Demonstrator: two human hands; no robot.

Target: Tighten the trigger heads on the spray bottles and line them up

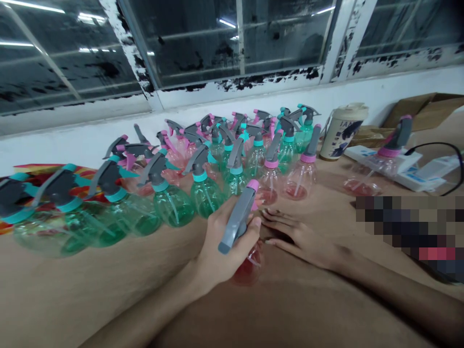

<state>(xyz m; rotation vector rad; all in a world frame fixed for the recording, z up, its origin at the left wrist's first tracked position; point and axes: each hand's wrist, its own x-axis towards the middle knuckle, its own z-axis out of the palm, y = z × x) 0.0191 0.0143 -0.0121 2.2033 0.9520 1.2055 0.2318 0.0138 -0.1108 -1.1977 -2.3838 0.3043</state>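
My left hand [221, 241] is wrapped round the neck of a clear spray bottle [248, 266] with a pink tint at its base. The bottle's grey head with a pink nozzle tip leans up and to the right above my fingers. Just right of it, my right hand [297, 237] is stretched low over the table with its fingers extended, holding nothing; its fingertips reach close to the bottle. Behind my left hand stand a green spray bottle [206, 195] and a pink spray bottle [297, 181], each with a grey trigger head.
Several green and pink spray bottles fill the back and left of the wooden table [145, 285]. At the back right are a printed cup [340, 130], a cardboard box [424, 111], a white power strip [409, 169] and another pink spray bottle [369, 176]. Windows rise behind.
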